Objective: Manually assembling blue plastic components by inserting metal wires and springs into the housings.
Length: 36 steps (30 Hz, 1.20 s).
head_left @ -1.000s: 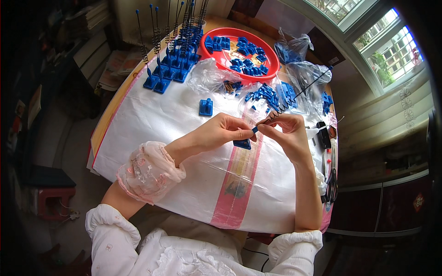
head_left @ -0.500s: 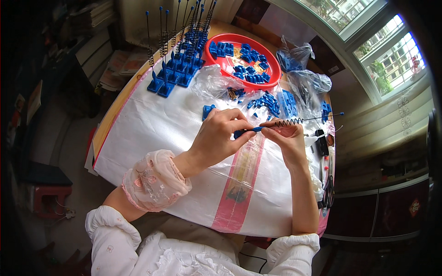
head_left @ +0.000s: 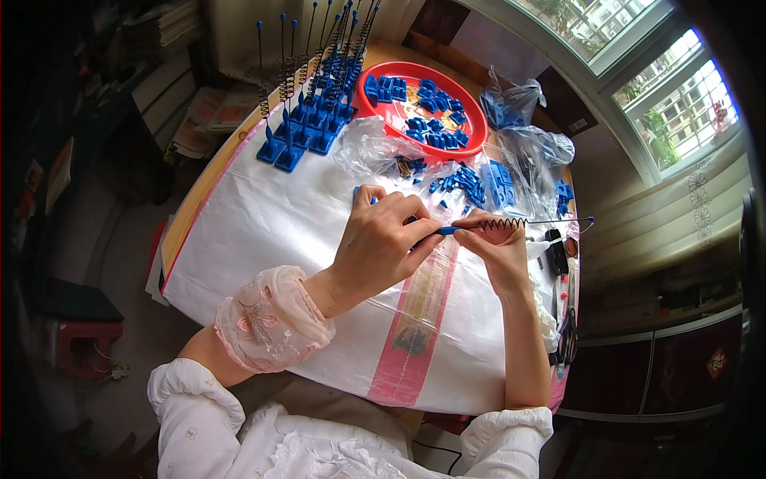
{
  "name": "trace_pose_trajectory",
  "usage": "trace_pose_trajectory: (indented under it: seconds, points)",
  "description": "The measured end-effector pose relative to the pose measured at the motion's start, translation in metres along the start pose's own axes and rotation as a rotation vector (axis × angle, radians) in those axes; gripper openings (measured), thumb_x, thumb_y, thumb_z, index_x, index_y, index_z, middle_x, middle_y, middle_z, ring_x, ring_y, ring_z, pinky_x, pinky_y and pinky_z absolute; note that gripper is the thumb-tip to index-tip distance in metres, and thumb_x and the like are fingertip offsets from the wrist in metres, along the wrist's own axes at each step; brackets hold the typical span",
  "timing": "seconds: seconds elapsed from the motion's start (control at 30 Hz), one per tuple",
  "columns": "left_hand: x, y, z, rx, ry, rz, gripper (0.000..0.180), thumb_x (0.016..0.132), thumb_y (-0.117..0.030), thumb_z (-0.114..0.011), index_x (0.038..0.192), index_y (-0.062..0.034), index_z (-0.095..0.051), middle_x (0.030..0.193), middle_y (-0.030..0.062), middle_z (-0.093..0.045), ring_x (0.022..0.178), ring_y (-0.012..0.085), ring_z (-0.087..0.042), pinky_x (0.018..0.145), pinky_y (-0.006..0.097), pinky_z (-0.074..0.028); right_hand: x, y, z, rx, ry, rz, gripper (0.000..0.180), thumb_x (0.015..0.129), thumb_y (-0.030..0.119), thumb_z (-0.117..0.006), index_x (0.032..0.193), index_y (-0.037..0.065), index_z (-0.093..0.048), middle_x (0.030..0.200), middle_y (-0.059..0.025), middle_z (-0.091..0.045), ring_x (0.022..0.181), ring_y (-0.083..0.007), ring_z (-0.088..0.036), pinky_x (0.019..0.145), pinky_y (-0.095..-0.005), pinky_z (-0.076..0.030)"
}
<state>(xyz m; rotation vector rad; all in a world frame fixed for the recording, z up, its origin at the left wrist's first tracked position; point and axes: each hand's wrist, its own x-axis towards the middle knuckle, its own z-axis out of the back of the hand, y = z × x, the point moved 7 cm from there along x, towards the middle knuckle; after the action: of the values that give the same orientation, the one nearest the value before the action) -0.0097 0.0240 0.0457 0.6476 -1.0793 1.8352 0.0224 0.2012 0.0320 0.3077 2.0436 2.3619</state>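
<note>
A coiled rod (head_left: 506, 223) is held level over the bench (head_left: 201, 195), right of its middle.
Upright stands (head_left: 315, 120) crowd the far left edge, perhaps to stay clear; the left hand (head_left: 381, 239) closes on a blue piece (head_left: 448, 230), mostly hidden; the right hand (head_left: 496, 246) pinches the coiled rod's inner end, apparently for steadiness.

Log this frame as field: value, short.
left hand: pinches blue piece
right hand: pinches where spring meets blue piece
spring: points right, blue tip at far end
table cover: white sheet, pink-edged stripe
back left: stands, blue bases, springs upright
back: red tub with blue blocks
between tub and hands: loose pile, blue
right edge: scissors
</note>
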Motion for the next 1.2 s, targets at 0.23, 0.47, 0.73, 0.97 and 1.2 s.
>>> trace_pose_trajectory:
  seconds: [0.23,0.47,0.73,0.97,1.2]
  points:
    - [-0.002,0.004,-0.005,-0.084,0.037,0.065,0.011,0.082,-0.019,-0.076,0.090,-0.0109,-0.075,0.080,-0.0016,-0.063,0.070,0.0147,-0.055,0.081,0.036,-0.034,0.000,-0.001,-0.002,0.036,-0.009,0.013,0.014,0.079,-0.005,-0.076,0.093,-0.002,-0.075,0.084,-0.0040,-0.069,0.080,-0.0094,-0.062,0.071,-0.0235,-0.049]
    - [-0.004,0.008,-0.011,-0.168,0.094,0.136,0.011,0.083,-0.020,-0.074,0.086,-0.0092,-0.074,0.083,0.0015,-0.065,0.082,0.0179,-0.060,0.085,0.041,-0.035,-0.001,-0.003,0.000,0.051,0.005,0.021,0.012,0.080,-0.004,-0.076,0.092,-0.002,-0.074,0.086,-0.0046,-0.071,0.080,-0.0092,-0.065,0.071,-0.0228,-0.052]
    - [-0.003,0.008,-0.009,-0.183,0.054,0.114,0.009,0.082,-0.017,-0.076,0.087,-0.0091,-0.075,0.081,-0.0004,-0.065,0.076,0.0158,-0.057,0.081,0.036,-0.033,-0.001,-0.002,-0.001,0.057,0.014,0.003,0.014,0.080,-0.005,-0.075,0.094,-0.002,-0.073,0.087,-0.0061,-0.071,0.083,-0.0104,-0.066,0.073,-0.0229,-0.053]
    - [-0.002,0.008,-0.009,-0.212,0.047,0.115,0.009,0.081,-0.017,-0.076,0.086,-0.0089,-0.075,0.080,-0.0001,-0.064,0.076,0.0159,-0.056,0.081,0.036,-0.033,-0.001,0.000,-0.002,0.079,0.033,0.007,0.015,0.080,-0.007,-0.075,0.094,-0.003,-0.073,0.088,-0.0068,-0.071,0.084,-0.0115,-0.066,0.077,-0.0249,-0.054]
    - [-0.002,0.008,-0.009,-0.218,0.035,0.110,0.009,0.080,-0.016,-0.077,0.086,-0.0086,-0.075,0.079,0.0006,-0.065,0.075,0.0166,-0.056,0.080,0.035,-0.034,-0.002,0.000,-0.003,0.086,0.037,0.008,0.015,0.079,-0.007,-0.075,0.094,-0.003,-0.073,0.088,-0.0070,-0.071,0.084,-0.0119,-0.066,0.078,-0.0257,-0.054]
